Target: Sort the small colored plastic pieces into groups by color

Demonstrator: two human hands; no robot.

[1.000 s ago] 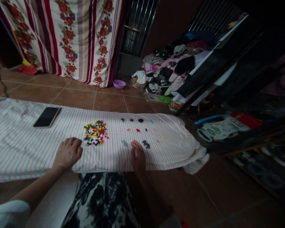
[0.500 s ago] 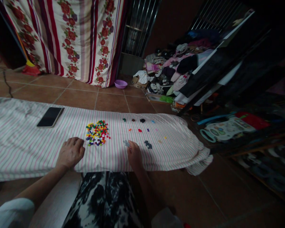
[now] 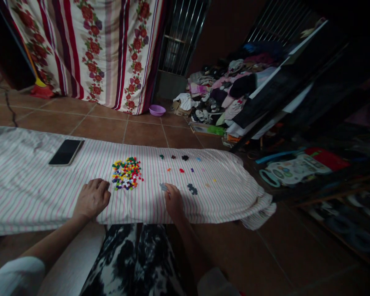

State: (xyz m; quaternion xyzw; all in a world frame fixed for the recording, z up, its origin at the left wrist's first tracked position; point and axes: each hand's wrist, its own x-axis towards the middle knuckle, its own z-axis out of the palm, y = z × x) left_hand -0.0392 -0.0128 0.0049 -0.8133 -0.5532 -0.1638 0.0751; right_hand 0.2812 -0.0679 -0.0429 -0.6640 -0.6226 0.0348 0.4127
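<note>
Head view. Left hand (image 3: 93,198) lies palm down, fingers loosely curled, just beside the pile of coloured bits (image 3: 127,174). Light grey pieces (image 3: 163,186) lie at the fingertips of the right hand (image 3: 174,202), drawn together; too small and dim to tell if one is pinched. Step in hand, judged: fingering those pieces; calls for a light, precise touch. Dark grey pieces (image 3: 192,189) sit farther right. Surface: phone (image 3: 66,152) on striped cloth (image 3: 222,205). Room: floral curtain (image 3: 111,53), purple bowl (image 3: 157,111), heaped clothes (image 3: 222,88).
</note>
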